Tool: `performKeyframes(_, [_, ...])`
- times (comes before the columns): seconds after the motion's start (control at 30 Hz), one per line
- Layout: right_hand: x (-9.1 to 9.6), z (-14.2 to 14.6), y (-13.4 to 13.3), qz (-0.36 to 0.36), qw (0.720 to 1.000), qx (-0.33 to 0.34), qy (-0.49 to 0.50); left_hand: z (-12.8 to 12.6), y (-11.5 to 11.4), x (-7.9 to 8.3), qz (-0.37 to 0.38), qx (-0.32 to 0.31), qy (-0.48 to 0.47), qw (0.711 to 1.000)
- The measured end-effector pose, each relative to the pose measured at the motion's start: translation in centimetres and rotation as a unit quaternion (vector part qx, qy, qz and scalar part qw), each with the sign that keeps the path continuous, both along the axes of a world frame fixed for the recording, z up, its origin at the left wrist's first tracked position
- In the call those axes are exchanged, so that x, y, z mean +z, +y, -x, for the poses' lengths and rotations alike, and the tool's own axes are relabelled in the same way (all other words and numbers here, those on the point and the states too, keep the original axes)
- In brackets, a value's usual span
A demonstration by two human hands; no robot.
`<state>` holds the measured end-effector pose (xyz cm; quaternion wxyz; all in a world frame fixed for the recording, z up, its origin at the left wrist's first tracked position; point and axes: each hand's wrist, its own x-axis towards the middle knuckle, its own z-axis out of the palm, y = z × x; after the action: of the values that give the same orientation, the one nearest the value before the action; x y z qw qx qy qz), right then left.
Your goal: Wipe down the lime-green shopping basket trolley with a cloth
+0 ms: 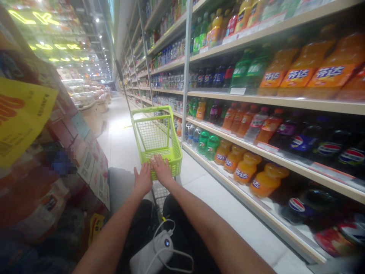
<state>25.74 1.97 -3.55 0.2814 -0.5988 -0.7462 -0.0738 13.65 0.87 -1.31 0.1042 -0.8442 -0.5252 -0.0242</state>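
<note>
A lime-green shopping cart (pixel 156 134) stands in front of me in a supermarket aisle, its basket holding nothing that I can see. My left hand (pixel 143 179) and my right hand (pixel 160 168) rest side by side on the cart's near rim, fingers curled over the edge. Both forearms reach forward from the bottom of the view.
Shelves of soft-drink bottles (pixel 302 72) run along the right, orange bottles (pixel 251 171) low near the cart. A stacked display with a yellow sign (pixel 19 118) crowds the left. The white floor (pixel 119 133) leads ahead. A white device with a cable (pixel 155 251) hangs at my waist.
</note>
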Motion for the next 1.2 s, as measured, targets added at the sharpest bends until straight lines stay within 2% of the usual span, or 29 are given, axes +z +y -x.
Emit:
performKeyframes(0.13, [-0.7, -1.7, 0.4, -0.005, 1.000, 0.013, -0.009, 0.2, 0.2, -0.4, -0.018, -0.004, -0.002, 1.000])
performKeyframes(0.33, [-1.0, -4.9, -1.6, -0.011, 0.996, -0.080, 0.034, -0.2, 0.0, -0.4, 0.002, 0.008, -0.010, 1.000])
performKeyframes(0.53, [-0.8, -4.1, -1.1, -0.010, 0.995, -0.085, 0.054, -0.6, -0.3, -0.2, 0.007, 0.021, -0.013, 1.000])
performKeyframes(0.67, [-0.7, -4.2, -0.5, 0.004, 0.996, -0.083, 0.029, -0.3, -0.1, -0.2, 0.002, 0.022, 0.001, 1.000])
performKeyframes(0.73, [-0.8, -5.3, -0.6, 0.007, 0.997, -0.081, 0.015, -0.2, 0.0, -0.3, -0.001, 0.019, 0.002, 1.000])
performKeyframes(0.87, [-0.8, -8.1, -0.8, 0.000, 0.990, -0.135, 0.036, -0.2, 0.1, -0.6, -0.005, 0.008, -0.013, 1.000])
performKeyframes(0.93, [-0.7, -8.6, -0.8, -0.002, 0.988, -0.146, 0.054, -0.4, 0.1, -0.6, -0.001, 0.011, -0.023, 1.000])
performKeyframes(1.0, [-0.8, -7.8, -0.7, -0.006, 0.990, -0.126, 0.058, -0.7, 0.1, -0.6, 0.008, 0.020, -0.030, 0.999])
performKeyframes(1.2, [-1.2, -2.9, 0.1, -0.015, 1.000, -0.006, 0.021, -0.5, 0.4, -0.3, 0.017, 0.027, -0.020, 0.999])
